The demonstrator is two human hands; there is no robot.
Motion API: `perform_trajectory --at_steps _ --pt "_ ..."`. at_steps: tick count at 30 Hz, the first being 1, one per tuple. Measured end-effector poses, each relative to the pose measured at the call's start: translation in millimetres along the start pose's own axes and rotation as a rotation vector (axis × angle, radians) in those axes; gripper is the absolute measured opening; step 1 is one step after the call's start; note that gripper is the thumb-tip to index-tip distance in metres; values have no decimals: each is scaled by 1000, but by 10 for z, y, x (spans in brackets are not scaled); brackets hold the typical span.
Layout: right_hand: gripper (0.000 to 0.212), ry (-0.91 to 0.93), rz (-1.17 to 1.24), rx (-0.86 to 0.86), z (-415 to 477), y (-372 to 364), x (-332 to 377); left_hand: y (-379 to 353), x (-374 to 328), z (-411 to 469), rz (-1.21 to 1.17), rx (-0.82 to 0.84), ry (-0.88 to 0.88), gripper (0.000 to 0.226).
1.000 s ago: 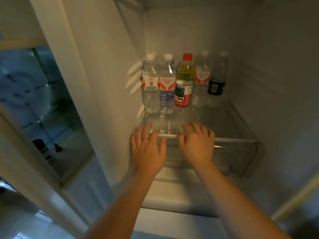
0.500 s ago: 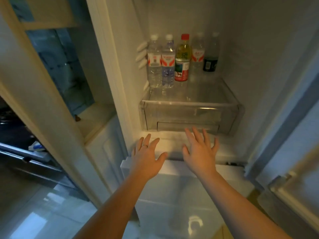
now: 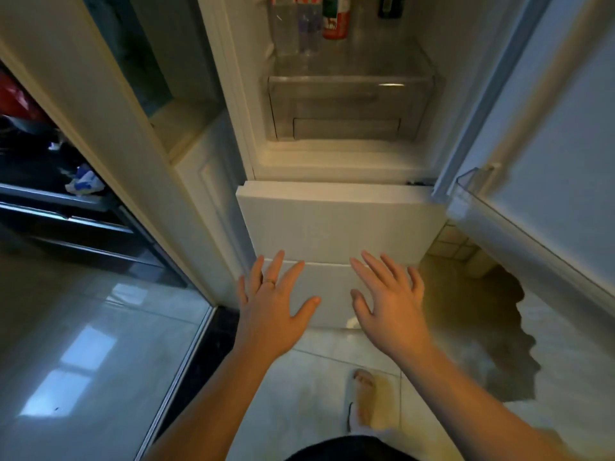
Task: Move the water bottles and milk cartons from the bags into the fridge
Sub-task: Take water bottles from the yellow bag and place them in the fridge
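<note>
The open fridge (image 3: 336,161) fills the top middle of the view. Only the lower halves of several bottles show at the top edge, standing on the glass shelf: clear water bottles (image 3: 296,24), a red-labelled bottle (image 3: 336,21) and a dark-labelled one (image 3: 389,6). Below them is a closed clear drawer (image 3: 349,108). My left hand (image 3: 273,307), with a ring, and my right hand (image 3: 389,304) are both spread and hold nothing, hovering in front of the white lower drawer fronts (image 3: 336,221). No bags or milk cartons are in view.
The fridge door (image 3: 549,134) stands open on the right, with a clear door rack (image 3: 472,181). A white cabinet (image 3: 186,161) adjoins the fridge on the left. Dark shelves (image 3: 66,207) are far left. Glossy floor tiles (image 3: 83,344) and my slippered foot (image 3: 362,400) are below.
My view has tilted downward and backed away from the fridge. Both hands left the glass shelf edge and dropped, spread, to the level of the lower drawer fronts.
</note>
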State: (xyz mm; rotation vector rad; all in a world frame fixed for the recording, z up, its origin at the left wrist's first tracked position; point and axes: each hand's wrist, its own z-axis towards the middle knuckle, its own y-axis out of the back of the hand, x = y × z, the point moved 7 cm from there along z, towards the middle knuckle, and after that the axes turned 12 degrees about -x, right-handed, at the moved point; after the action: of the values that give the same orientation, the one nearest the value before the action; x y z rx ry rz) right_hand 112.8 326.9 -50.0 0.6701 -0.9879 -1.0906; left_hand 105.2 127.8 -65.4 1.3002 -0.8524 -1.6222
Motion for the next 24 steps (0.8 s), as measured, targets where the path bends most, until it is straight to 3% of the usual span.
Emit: perform_trajectory --at_steps 12,24 --pt "48 -110 -39 173 -1628 485 -705 -584 -511 -1576 -35 269 -33 68" --pt "49 -195 -29 210 -3103 1523 -2179 -1152 -2230 -3026 -37 372 -33 71"
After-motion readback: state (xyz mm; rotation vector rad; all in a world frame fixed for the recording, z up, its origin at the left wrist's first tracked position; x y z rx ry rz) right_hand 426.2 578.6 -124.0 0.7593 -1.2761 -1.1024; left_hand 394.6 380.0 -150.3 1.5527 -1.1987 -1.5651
